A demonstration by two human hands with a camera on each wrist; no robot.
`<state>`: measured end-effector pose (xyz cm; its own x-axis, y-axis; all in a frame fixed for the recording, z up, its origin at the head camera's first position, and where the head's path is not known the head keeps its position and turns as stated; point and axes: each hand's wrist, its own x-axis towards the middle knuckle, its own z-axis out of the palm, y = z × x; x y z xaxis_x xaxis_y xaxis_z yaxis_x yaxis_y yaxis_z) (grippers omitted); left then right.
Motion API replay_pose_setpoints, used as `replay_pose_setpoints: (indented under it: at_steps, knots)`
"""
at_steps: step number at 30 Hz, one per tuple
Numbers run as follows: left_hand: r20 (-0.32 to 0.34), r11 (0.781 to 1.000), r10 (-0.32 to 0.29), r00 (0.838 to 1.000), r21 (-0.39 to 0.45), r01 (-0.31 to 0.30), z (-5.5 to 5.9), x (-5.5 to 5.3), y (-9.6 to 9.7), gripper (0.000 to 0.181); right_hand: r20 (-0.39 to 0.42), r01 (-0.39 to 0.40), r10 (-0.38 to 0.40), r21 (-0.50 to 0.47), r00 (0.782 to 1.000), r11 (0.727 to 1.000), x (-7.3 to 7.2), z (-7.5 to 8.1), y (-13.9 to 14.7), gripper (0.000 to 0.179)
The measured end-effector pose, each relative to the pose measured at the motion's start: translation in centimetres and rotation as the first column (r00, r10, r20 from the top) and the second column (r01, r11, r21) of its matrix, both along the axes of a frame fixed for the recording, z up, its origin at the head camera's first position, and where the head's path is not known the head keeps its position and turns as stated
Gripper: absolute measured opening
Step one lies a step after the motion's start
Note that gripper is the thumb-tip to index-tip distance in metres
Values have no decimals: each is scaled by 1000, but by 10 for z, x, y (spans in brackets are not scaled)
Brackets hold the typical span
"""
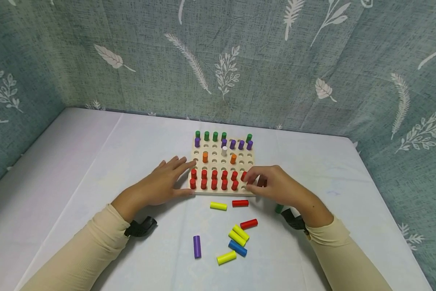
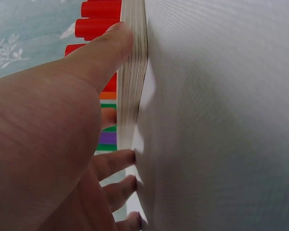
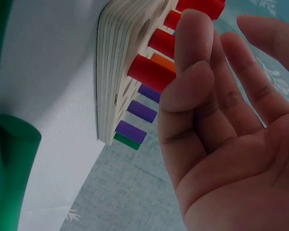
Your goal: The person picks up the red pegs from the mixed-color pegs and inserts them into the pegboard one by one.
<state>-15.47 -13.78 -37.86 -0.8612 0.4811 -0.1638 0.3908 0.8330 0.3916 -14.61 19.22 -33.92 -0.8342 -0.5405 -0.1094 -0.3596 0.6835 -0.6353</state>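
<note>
Short colored pegs stand in a pale wooden pegboard [image 1: 219, 193]. My left hand [image 1: 163, 182] lies at the board's left side with fingers spread, its thumb [image 2: 113, 43] against the front edge. At the board's right front, my right hand [image 1: 276, 184] bends its fingers at the outer end of an upright red peg [image 3: 149, 72], pinching it; the fingertips cover that end. Two rows of red pegs [image 1: 214, 184] fill much of the board's front. Behind them stand orange [image 1: 205, 157], white [image 1: 224, 151], purple [image 1: 241, 144] and green pegs [image 1: 215, 136].
Loose on the white tablecloth [image 1: 148, 258] in front lie red [image 1: 240, 203], yellow [image 1: 226, 258], blue [image 1: 237, 248] and purple pegs [image 1: 197, 247]. A green peg [image 1: 279, 208] lies beside my right wrist. Patterned green-grey fabric [image 1: 148, 60] hangs behind the table.
</note>
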Motion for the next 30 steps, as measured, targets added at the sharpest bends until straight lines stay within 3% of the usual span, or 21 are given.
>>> replay_pose_setpoints:
  at_steps: [18,30]
  knots:
    - [23,1000,3,1000,4,-3,1,1,-1,88,145,-88,82,30,986,996,3,-5,-6,18]
    - [21,1000,-1,1000,4,1,4,-1,-1,88,170,-86,74,67,983,994,5,-7,-11,18]
